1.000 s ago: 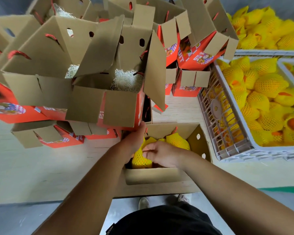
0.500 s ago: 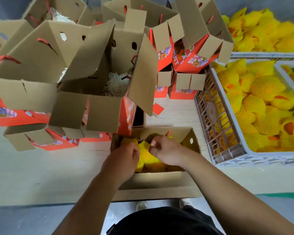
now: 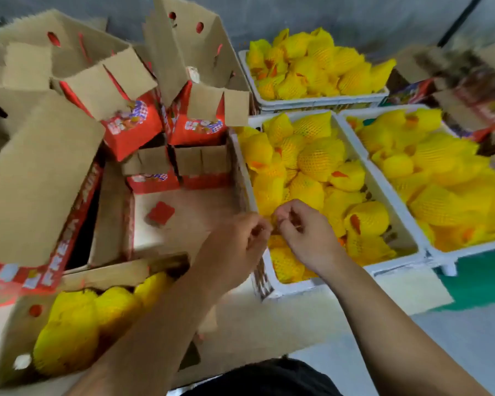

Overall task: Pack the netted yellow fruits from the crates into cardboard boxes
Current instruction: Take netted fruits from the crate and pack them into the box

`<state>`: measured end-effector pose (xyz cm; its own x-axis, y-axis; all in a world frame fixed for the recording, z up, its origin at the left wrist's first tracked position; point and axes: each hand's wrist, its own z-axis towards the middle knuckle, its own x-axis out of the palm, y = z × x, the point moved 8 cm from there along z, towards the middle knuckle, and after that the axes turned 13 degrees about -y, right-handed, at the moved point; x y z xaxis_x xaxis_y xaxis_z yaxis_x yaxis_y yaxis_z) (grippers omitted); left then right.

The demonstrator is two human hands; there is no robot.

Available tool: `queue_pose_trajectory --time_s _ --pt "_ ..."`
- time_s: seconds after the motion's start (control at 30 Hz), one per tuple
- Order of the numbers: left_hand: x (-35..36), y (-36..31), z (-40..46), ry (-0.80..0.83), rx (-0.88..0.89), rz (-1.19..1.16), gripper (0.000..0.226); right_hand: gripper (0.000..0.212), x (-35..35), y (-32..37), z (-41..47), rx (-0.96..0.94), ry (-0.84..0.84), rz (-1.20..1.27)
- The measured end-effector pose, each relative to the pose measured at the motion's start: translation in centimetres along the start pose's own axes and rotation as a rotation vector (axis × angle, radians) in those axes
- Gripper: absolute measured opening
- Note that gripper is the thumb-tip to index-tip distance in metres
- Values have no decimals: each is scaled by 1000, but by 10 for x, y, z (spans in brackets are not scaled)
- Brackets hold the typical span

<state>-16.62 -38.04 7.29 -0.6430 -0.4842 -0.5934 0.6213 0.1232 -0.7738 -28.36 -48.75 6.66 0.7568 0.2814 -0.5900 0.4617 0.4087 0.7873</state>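
Head-worn camera looks steeply down, close over the crates (image 3: 323, 281).

You have a small red cardboard scrap (image 3: 160, 213) lying on the pale tabletop (image 3: 269, 330), green floor (image 3: 480, 284) beyond.

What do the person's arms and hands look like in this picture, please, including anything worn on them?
Both forearms are bare, with no sleeves in view. The left hand and right hand wear no gloves; no ring, watch or bracelet shows. The picture is blurred, so small details cannot be told.
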Motion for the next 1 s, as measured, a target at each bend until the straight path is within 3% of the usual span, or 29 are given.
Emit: queue_pose_trajectory --time_s 0.07,0.1,0.23,0.4,0.53,0.6,0.67,0.73,0.87,1.0 --pt "49 -19 26 31 62 -15 11 16 -34 -30 24 -43 -14 -181" --pt "74 -22 37 55 59 10 11 28 -44 -48 36 -31 38 -315" --pt "138 -8 64 141 -52 170 28 88 -71 -117 55 67 439 -884" --pt "167 -12 76 107 -98 245 41 94 -87 -148 54 -32 634 -1038" --pt "167 -33 105 -54 -6 514 54 91 -90 -149 59 -61 639 -1104" --pt "168 -26 117 -31 -68 603 62 87 -92 -148 58 -80 639 -1135" --pt "170 -14 122 7 -169 571 69 91 -97 -149 57 -88 647 -1155" --pt "167 -6 123 -61 -274 471 74 90 -104 -146 60 -103 609 -1146" --pt "168 3 126 -84 -397 518 78 82 -122 -139 62 -97 400 -1003" --pt "170 -11 126 -111 -350 411 73 71 -134 -132 60 18 74 -576"
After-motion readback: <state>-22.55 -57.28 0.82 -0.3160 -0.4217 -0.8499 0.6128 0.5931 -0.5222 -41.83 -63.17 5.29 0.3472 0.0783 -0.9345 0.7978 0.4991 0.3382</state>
